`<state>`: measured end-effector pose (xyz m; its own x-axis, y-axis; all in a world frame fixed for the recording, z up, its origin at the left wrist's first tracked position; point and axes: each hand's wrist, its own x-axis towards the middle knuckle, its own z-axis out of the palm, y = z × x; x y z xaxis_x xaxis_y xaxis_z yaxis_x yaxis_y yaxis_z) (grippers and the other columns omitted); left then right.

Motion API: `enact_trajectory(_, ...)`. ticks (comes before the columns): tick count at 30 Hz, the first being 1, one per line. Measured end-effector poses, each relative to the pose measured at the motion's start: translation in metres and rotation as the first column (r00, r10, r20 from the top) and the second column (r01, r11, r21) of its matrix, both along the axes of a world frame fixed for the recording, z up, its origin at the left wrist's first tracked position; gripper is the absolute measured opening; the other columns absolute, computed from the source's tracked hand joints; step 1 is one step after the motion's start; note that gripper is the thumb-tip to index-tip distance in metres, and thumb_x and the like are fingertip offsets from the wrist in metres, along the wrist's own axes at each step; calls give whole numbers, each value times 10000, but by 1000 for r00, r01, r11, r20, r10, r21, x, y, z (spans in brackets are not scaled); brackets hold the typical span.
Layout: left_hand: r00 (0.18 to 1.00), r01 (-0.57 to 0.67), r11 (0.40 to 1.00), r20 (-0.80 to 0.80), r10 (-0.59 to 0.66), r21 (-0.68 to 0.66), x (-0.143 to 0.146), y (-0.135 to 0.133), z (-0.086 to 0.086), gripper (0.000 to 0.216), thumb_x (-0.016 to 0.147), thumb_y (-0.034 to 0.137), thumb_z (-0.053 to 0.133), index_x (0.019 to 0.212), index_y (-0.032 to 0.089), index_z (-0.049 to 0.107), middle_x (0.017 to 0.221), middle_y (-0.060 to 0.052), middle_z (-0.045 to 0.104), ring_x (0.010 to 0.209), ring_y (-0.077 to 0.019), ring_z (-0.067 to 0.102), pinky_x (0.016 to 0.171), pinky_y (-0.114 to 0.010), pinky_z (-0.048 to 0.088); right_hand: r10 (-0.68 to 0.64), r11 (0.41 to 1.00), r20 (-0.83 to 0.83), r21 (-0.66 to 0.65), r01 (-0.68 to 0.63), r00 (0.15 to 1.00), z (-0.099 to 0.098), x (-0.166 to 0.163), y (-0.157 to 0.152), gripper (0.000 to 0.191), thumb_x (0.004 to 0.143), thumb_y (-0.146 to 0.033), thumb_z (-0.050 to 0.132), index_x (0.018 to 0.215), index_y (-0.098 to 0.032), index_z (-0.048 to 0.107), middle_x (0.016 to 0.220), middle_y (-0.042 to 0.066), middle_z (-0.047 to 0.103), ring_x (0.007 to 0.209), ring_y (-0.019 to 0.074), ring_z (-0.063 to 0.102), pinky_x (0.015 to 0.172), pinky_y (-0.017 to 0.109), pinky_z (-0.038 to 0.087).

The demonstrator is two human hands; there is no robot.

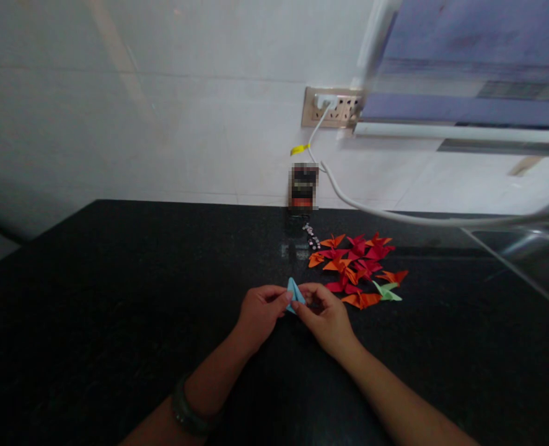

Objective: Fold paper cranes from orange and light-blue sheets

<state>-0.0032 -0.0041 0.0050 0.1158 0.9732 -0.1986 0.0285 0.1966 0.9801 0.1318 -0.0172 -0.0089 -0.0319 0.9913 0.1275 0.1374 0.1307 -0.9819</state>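
Observation:
A small piece of light blue folded paper (292,286) is held between my two hands, its pointed tip facing away from me. My left hand (264,311) pinches its left side with thumb and fingers. From the right, my right hand (326,316) grips the other side, the thumb pressing on the paper near its lower part. The fingertips beneath the paper are hidden. Just beyond my right hand lie several folded paper cranes in red and orange (351,263), plus one pale green paper crane (388,291) at their right edge.
Everything lies on a black countertop (116,297) against a white tiled wall. A blurred-out upright device (303,187) leans at the wall, with a patterned strap (311,236) before it. A white cable (372,208) runs right from near the socket panel (309,111).

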Motion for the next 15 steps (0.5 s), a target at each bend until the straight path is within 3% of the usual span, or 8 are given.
enact_trajectory(7, 998, 65, 998, -18, -65, 15, -1, -1, 2, 253, 692, 289, 559, 872, 140, 657, 666, -21, 635, 514, -99, 511, 425, -183, 370, 80, 996, -12, -36, -80, 997, 0, 3, 0, 196, 692, -241, 605, 870, -160, 602, 756, 34, 618, 665, 137, 558, 612, 259, 459)
enact_trajectory(11, 996, 49, 997, -77, -45, 55, -1, -1, 3, 210, 685, 279, 568, 792, 139, 682, 569, 3, 602, 425, -65, 427, 386, -172, 306, 40, 999, 51, -9, -40, 998, 1, 5, 2, 139, 696, -270, 602, 774, -156, 619, 663, 19, 596, 599, 124, 529, 564, 243, 442)
enact_trajectory(15, 996, 28, 998, -80, -23, 62, 0, -1, 4, 203, 671, 294, 583, 760, 144, 688, 578, -1, 609, 461, -77, 457, 419, -179, 336, 34, 999, 30, -30, -34, 999, 2, 5, 2, 149, 706, -284, 591, 770, -151, 613, 633, 12, 588, 570, 115, 521, 546, 235, 435)
